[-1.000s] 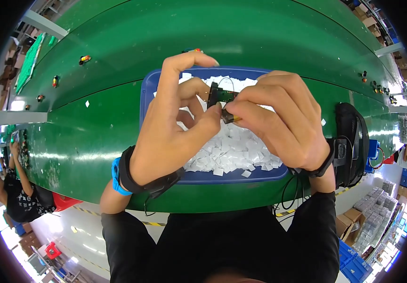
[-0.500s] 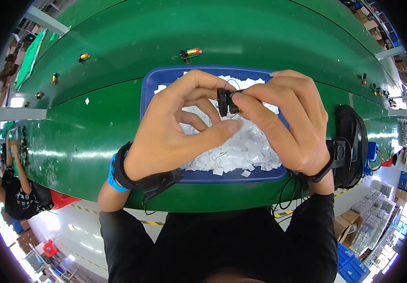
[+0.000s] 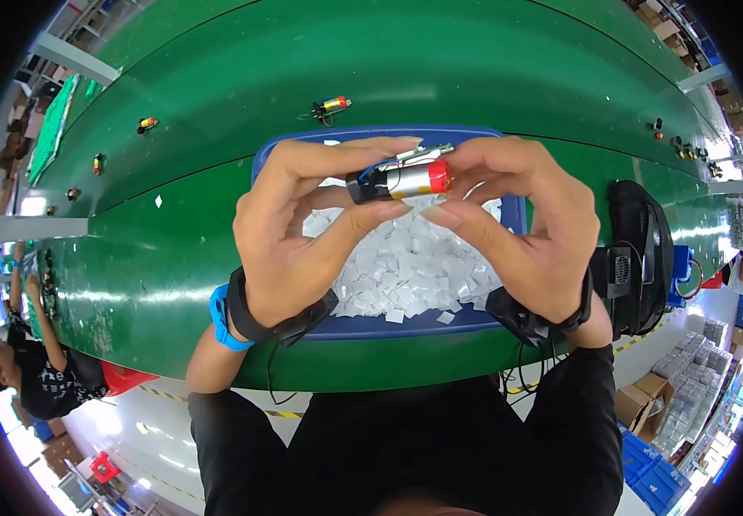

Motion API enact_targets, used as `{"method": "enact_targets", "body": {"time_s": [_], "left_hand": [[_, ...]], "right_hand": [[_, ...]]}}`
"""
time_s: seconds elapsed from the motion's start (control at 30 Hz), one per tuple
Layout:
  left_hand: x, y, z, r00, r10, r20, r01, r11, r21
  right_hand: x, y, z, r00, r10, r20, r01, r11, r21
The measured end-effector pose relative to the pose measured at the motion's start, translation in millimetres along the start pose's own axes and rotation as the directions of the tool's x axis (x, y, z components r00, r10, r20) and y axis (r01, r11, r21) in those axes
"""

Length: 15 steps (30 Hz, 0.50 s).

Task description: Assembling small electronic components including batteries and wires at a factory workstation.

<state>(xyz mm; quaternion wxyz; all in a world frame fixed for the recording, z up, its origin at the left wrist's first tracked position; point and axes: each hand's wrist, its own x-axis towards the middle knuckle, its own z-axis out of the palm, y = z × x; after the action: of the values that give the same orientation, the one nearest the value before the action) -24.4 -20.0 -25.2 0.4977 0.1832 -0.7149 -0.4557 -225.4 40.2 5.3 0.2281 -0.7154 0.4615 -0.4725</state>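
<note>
Wired cylinder point(image 3: 409, 181) has turned lengthwise; left hand point(image 3: 285, 254) pinches it, right hand point(image 3: 554, 245) I can't tell; tugging might snap wires point(image 3: 375, 166)

The left hand point(image 3: 289, 228) and right hand point(image 3: 548, 236) are up in front, facing each other. Both thumbs point(image 3: 363, 222) point inward, below the bent fingers point(image 3: 496, 153). Both arms point(image 3: 215, 363) come up from below, wrists point(image 3: 593, 332) well apart.
</note>
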Motion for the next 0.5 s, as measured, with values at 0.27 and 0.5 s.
{"method": "enact_targets", "body": {"time_s": [0.27,0.5], "left_hand": [[0,2,8,0.999,0.020,0.028,-0.021,0.999,0.033],[-6,7,10,0.988,0.152,0.005,-0.139,0.889,0.436]], "right_hand": [[-6,9,9,0.993,-0.060,-0.104,0.083,0.969,0.235],[-7,13,8,0.991,-0.106,-0.083,0.125,0.952,0.278]]}}
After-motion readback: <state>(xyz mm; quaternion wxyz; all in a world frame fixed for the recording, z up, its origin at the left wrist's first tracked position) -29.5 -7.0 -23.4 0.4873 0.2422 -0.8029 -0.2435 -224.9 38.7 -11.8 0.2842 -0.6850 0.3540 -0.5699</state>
